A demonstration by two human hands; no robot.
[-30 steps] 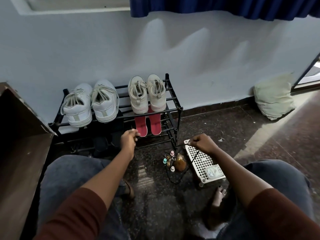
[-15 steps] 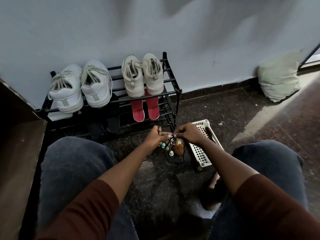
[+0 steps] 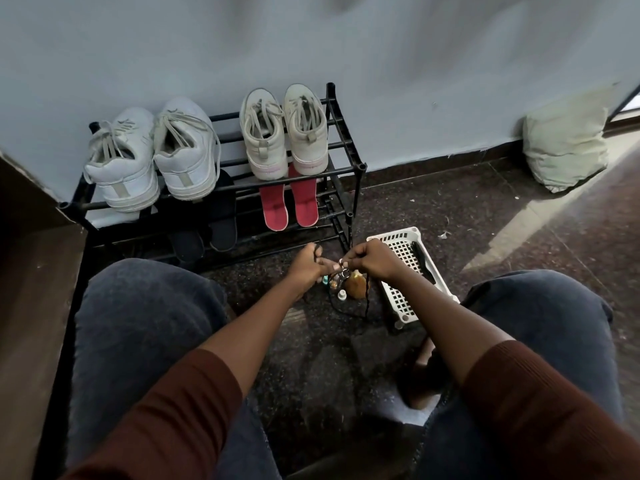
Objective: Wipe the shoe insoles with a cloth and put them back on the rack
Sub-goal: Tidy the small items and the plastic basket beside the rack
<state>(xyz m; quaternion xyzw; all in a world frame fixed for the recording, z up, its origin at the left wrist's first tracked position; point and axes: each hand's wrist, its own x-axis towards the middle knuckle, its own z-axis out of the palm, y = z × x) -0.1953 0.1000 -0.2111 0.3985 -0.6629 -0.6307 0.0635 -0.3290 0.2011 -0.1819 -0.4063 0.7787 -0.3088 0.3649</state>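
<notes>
Two red insoles [image 3: 289,207] lie side by side on the lower shelf of the black rack [image 3: 347,140], under a beige pair of shoes [image 3: 284,133]. Two black insoles [image 3: 221,216] lie to their left, under a white pair of shoes [image 3: 152,161]. My left hand [image 3: 306,263] and my right hand [image 3: 372,261] meet fingertip to fingertip low in front of the rack's right corner. Both pinch a small item [image 3: 341,271] from which a black cord hangs; what it is I cannot tell. No cloth is in view.
A white perforated basket [image 3: 405,306] lies on the dark floor just right of my hands. Small bottles and an amber object [image 3: 356,289] stand below them. A pale cushion [image 3: 564,147] leans on the wall at right. Wooden furniture [image 3: 27,306] borders the left.
My left hand left the rack's lower shelf and my right hand left the basket; both came together over the small bottles. The view tilted down slightly.
</notes>
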